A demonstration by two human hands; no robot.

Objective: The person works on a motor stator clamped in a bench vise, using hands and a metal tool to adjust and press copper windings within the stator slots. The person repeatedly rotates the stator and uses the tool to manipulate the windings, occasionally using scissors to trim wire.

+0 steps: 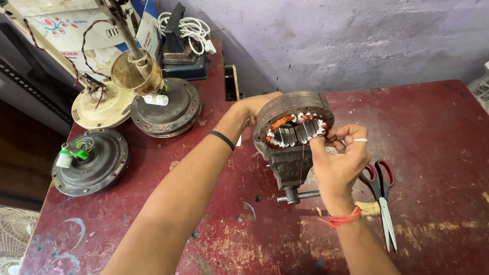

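The left hand (252, 107) is curling around the far left rim of a round motor stator (294, 121), fingers mostly hidden behind it, bracing it. The right hand (340, 156) is sitting just to the stator's right, fingers pressed together and pinching a thin copper wire (303, 162) at the winding edge. The stator is standing clamped in a small vise (287, 171) just left of the right hand, on the red tabletop (445, 147). Red-handled scissors (383, 195) are lying just right of the right wrist
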